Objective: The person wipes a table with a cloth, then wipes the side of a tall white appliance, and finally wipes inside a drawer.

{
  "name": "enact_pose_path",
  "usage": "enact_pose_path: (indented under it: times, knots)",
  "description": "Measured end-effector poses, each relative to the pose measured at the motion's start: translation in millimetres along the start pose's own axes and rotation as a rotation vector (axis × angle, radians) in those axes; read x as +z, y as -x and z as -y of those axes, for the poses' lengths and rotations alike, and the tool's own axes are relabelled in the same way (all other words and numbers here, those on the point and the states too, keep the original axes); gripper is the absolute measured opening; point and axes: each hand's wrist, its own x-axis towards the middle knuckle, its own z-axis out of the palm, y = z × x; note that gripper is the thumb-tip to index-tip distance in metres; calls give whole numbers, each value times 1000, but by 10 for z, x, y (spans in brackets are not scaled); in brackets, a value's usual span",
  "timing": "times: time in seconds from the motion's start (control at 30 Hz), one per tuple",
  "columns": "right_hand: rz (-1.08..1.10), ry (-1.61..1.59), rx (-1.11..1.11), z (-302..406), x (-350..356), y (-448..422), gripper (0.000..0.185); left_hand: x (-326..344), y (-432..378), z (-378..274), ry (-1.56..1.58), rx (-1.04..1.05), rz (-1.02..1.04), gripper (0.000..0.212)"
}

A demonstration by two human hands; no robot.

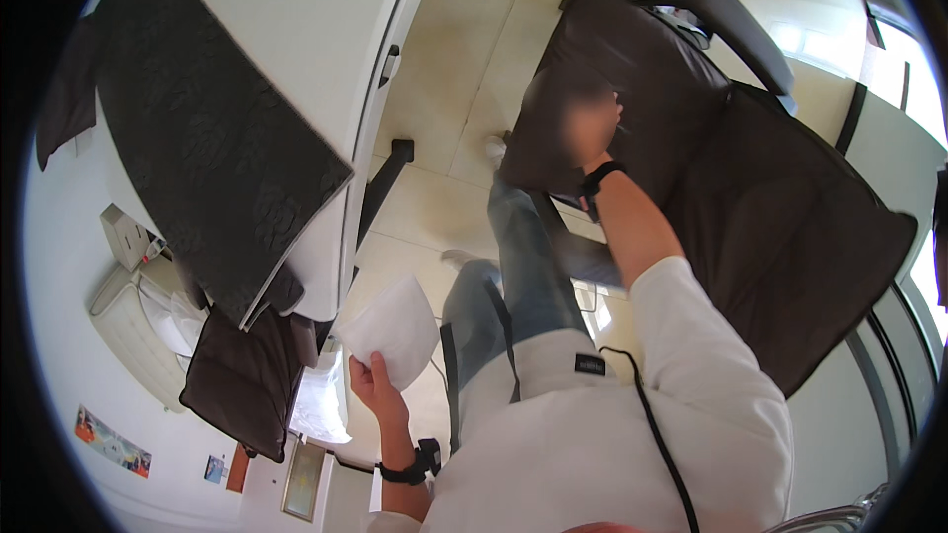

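My left hand (378, 385) holds a flat white sheet, maybe cloth or paper (392, 329), by its lower edge, thumb on top. To the upper right, my right hand (592, 126) is at the seat of a dark brown padded armchair (770, 215). That hand is partly blurred; its fingers appear bent at the seat surface, and I cannot tell whether it grips anything. Black straps with small devices circle both wrists.
On the left stands a white table (296, 15) with a dark patterned mat (207, 133). A second brown cushioned chair (241, 377) is at its near end. The armchair's dark armrest (740, 33) juts out at the upper right. Black legs stand on the tiled floor (452, 81).
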Motion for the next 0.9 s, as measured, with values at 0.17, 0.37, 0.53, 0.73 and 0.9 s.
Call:
enact_pose_path:
  times: [0.17,0.37,0.53,0.73,0.9]
  knots:
    - [1097,-654,-331,905,779,781,52,384,-314,40,-69,-107,120,24]
    - [39,-551,-153,166,472,175,49,585,-388,15,-146,-104,205,23]
    - [-420,-207,178,-639,-251,-1150,82,645,-345,42,-221,-66,275,28]
    - [-19,442,-606,-265,14,-853,35,1064,-295,69,-132,-58,245,26]
    - [888,-566,-554,638,-247,159,37,1211,-331,-59,-166,50,413,24]
